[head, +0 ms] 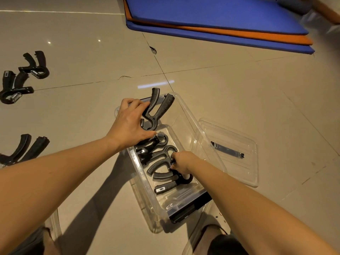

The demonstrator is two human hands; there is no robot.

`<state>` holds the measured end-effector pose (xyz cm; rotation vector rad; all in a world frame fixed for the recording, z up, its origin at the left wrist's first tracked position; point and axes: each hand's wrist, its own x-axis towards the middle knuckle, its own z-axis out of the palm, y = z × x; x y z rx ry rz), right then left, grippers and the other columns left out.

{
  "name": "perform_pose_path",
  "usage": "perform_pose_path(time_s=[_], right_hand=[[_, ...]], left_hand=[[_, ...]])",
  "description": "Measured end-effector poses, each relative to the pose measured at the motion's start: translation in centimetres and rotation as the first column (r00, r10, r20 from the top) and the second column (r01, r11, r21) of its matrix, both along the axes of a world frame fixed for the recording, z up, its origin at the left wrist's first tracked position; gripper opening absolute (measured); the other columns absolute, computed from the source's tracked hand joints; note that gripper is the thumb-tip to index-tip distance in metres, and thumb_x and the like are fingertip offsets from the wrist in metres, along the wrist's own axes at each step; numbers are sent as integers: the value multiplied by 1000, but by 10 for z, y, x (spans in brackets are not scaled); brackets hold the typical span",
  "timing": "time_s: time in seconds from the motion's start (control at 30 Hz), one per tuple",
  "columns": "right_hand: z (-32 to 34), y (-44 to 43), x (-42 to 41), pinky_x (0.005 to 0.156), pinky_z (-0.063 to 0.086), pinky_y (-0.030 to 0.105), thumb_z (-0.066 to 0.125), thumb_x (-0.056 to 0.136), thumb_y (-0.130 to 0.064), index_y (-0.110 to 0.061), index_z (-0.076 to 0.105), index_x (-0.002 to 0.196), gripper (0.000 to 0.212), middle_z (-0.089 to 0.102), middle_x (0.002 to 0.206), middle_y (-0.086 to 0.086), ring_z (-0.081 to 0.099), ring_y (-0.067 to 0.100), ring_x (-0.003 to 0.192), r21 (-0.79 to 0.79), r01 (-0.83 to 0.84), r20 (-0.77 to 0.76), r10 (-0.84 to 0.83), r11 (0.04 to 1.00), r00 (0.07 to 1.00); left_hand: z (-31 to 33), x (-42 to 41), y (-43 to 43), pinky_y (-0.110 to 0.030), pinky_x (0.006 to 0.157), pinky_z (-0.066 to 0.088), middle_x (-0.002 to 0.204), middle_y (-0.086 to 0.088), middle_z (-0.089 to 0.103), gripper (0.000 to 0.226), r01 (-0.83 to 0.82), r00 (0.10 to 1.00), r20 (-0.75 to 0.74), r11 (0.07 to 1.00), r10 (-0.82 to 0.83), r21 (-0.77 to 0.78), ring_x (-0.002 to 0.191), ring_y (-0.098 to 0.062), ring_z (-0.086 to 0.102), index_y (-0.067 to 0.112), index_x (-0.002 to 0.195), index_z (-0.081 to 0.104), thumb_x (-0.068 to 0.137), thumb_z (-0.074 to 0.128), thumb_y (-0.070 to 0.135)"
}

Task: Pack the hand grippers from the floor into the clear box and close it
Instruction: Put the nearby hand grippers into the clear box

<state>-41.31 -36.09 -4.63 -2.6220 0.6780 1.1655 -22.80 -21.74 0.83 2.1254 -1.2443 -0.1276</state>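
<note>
Holding a hand gripper [156, 109] over the clear box [185, 115], left hand [128, 122]

black hand grippers [160, 159], open clear box [185, 115]

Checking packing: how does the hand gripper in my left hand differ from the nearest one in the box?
Held hand gripper, in the left hand, is over the clear box's far end, handles pointing away; nearest hand gripper lies on its bottom, handles leftward. Both black.

Nothing reading clearly, a pale label [161, 189] showing on a gripper [170, 185] lying in the box [135, 163], too blurred, a white mark [170, 207] sitting on the box's near end, illegible
</note>
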Motion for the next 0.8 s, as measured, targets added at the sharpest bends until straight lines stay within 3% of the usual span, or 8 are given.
perform_pose_path(time_s=[0.07,0.2,0.33,0.5,0.63,0.8], right_hand=[[-2,0,5,88,51,39,57,99,-27,-8,54,131,36,64,125,14,62,33,112,-2,1,-36,-1,1000,999],[-2,-3,13,98,52,41,61,97,-18,-7,56,133,38,62,130,14,61,34,116,47,64,-97,-59,997,993],[-3,-3,7,106,47,43,63,96,-13,-8,50,144,51,57,140,17,56,36,126,126,197,-13,-197,972,980],[-5,-5,6,110,44,42,63,96,-11,-11,45,149,57,51,146,17,51,36,132,211,238,-8,-242,948,970],[-4,-1,11,104,48,41,60,96,-8,-4,51,142,47,56,139,18,56,36,125,148,189,-54,-182,971,982],[-3,-1,12,97,52,39,65,96,-19,-3,49,133,43,60,128,16,61,33,115,24,111,-115,-108,993,988]], left_hand=[[1,0,0,-37,106,36,131,2,54,96,-1,1000,-3,1000,1,5,131,-23,32,17,148,44,68,82,55],[1,0,1,-34,105,35,130,1,54,95,2,1000,-14,1000,-2,-1,131,-23,32,17,148,45,68,83,53],[2,0,1,-39,106,37,131,1,54,95,-1,1000,-12,1000,2,2,132,-24,32,17,147,45,68,83,53],[2,0,1,-41,108,37,133,1,53,96,-3,1000,-21,1000,4,15,133,-23,31,17,149,44,69,82,54],[2,0,1,-41,108,37,132,2,53,96,-5,1000,-20,1000,5,17,133,-23,30,17,149,44,69,81,56],[-1,0,0,-38,106,37,132,2,53,96,-7,1000,-4,1000,7,14,133,-23,31,17,148,44,69,82,55]])
